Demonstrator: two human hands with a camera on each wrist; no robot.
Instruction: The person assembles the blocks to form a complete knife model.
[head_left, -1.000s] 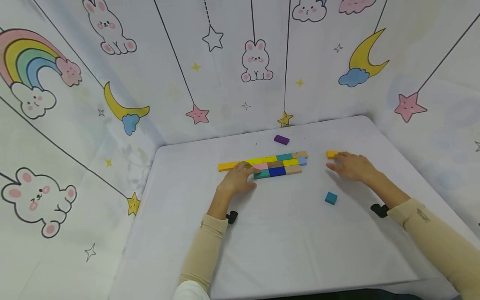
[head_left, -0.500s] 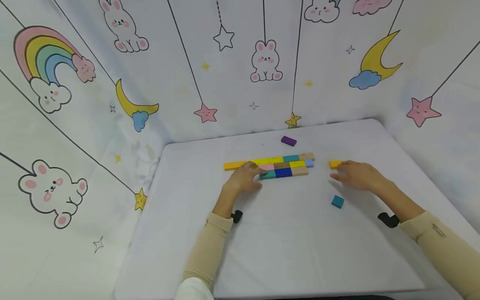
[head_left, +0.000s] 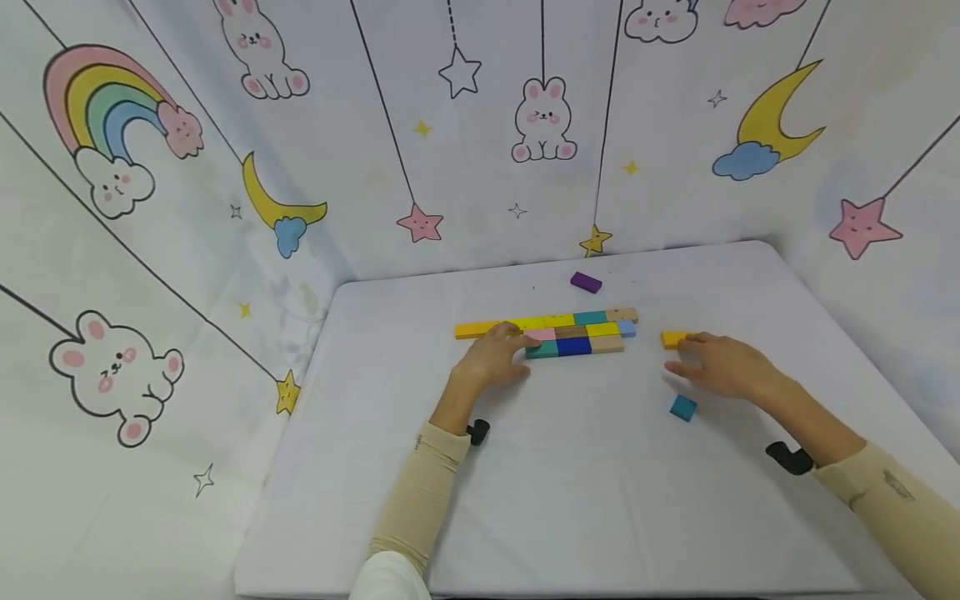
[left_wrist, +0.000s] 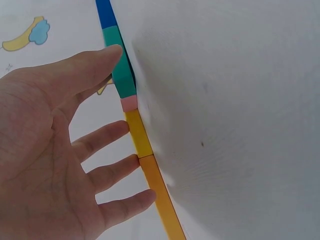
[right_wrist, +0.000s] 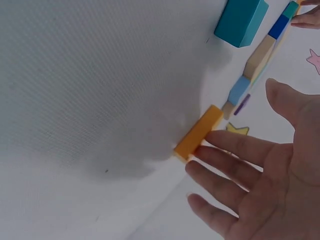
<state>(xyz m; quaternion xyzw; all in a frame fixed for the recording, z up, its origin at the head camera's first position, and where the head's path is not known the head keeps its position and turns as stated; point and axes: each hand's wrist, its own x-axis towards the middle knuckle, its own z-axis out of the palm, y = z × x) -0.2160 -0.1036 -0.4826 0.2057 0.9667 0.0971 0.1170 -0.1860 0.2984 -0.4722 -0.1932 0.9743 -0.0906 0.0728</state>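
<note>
My left hand rests at the left end of several rows of flat coloured blocks laid side by side. Its thumb lies on the green block, while other fingertips touch the yellow block and the long orange block. To the right of the rows, my right hand has its extended fingertips against a small orange block, its thumb held away from it. Part of this block is hidden under the fingers in the head view. A teal block lies nearer to me, apart from the right hand.
Behind the rows lies a purple block. The front row also holds a dark blue block and a tan block. The white-covered table meets a printed cloth wall at the back.
My right hand has slid the small orange block toward me and slightly left, about level with the front rows. The left hand stays at the rows. The head view has shifted.
</note>
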